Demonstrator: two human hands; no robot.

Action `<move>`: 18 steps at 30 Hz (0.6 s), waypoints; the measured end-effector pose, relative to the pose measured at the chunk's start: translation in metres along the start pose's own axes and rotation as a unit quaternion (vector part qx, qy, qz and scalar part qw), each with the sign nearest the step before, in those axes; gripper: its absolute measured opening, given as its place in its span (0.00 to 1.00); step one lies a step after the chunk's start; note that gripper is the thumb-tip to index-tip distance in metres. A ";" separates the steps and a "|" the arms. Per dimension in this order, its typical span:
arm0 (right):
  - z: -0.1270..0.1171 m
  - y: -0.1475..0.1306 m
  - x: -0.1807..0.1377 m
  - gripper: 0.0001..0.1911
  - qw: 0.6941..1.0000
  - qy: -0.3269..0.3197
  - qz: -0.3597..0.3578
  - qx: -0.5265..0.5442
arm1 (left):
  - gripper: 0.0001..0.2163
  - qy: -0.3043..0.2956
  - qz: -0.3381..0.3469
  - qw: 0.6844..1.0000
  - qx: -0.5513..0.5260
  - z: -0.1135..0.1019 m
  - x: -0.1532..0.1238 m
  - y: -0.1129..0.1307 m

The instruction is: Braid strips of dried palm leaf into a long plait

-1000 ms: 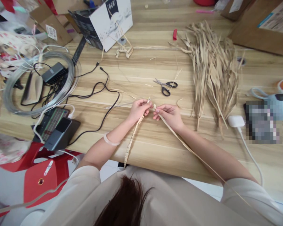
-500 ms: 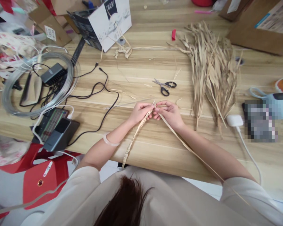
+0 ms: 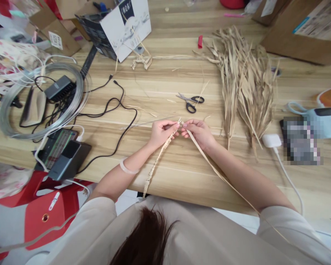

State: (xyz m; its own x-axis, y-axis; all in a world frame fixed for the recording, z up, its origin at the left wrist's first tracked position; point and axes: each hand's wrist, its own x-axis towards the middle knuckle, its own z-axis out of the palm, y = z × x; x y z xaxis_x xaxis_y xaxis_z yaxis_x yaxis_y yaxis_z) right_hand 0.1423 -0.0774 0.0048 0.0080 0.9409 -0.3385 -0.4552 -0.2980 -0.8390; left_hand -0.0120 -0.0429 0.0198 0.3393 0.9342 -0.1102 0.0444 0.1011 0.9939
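My left hand (image 3: 164,132) pinches the upper end of a narrow braided straw strip (image 3: 157,161), which hangs down toward my lap. Thin pale ends poke up above the thumb. Close by on its right, my right hand (image 3: 199,133) is closed on a long flat straw strand (image 3: 206,159) that trails down along my right forearm. A small gap shows between the fingertips of both hands, and the strand seems to cross it to the braid. Black-handled scissors (image 3: 191,102) lie on the table just beyond my hands.
Dried leaf bundles (image 3: 242,84) lie to the right, near a white charger (image 3: 271,140) and a blurred phone (image 3: 300,141). On the left are a coil of clear tubing or wire (image 3: 5,119), black cables (image 3: 113,147) and a power bank (image 3: 68,158). A white printed box (image 3: 127,33) stands behind.
My right hand has drawn slightly away from my left, widening the gap between the fingertips. Both hands keep hold of the straw. The whole view has shifted a little.
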 end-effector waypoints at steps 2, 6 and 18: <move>0.000 0.000 0.000 0.15 1.000 -0.007 0.000 0.000 | 0.16 -0.005 0.008 1.000 0.004 0.000 0.000 -0.001; 0.001 0.000 0.000 0.18 1.000 -0.013 -0.009 0.006 | 0.17 -0.005 0.005 1.000 -0.001 -0.001 0.001 -0.004; 0.000 -0.007 -0.002 0.16 0.996 -0.047 0.067 0.024 | 0.19 -0.005 -0.001 1.000 -0.028 0.000 0.000 0.000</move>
State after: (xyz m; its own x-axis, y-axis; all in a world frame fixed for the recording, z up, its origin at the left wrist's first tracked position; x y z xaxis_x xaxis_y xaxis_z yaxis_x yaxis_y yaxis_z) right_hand 0.1451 -0.0769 0.0115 -0.1378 0.9048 -0.4029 -0.4893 -0.4159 -0.7666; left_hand -0.0123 -0.0432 0.0196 0.3494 0.9303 -0.1116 -0.0075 0.1219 0.9925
